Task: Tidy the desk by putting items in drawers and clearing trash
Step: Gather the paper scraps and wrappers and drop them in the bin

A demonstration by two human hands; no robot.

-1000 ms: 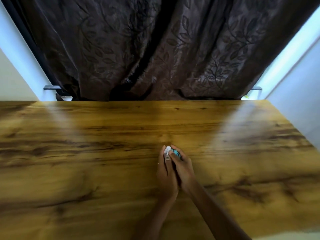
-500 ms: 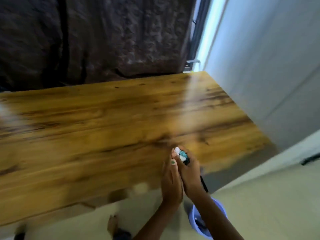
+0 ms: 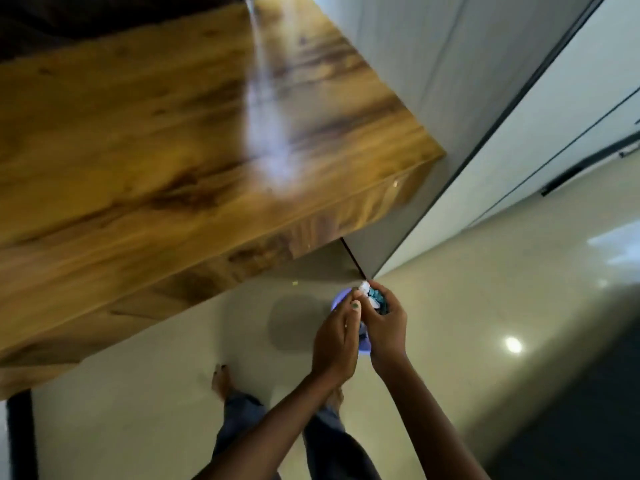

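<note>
Both of my hands are pressed together around a small wad of white and teal trash (image 3: 372, 295). My left hand (image 3: 334, 337) cups it from the left and my right hand (image 3: 386, 327) grips it from the right. The hands hang off the desk's near right corner, directly above a light purple bin (image 3: 337, 299) on the floor, which they mostly hide. The wooden desk (image 3: 166, 147) fills the upper left with a bare top.
A grey wall panel (image 3: 415, 81) runs along the desk's right side. The glossy beige floor (image 3: 485, 289) spreads to the right. My bare feet (image 3: 221, 379) and trouser legs stand below the desk edge. A dark desk leg (image 3: 19, 434) is at the lower left.
My view swung right and down, from the desk top to the floor beside it. Both hands carried the trash off the desk edge and now hold it over the purple bin.
</note>
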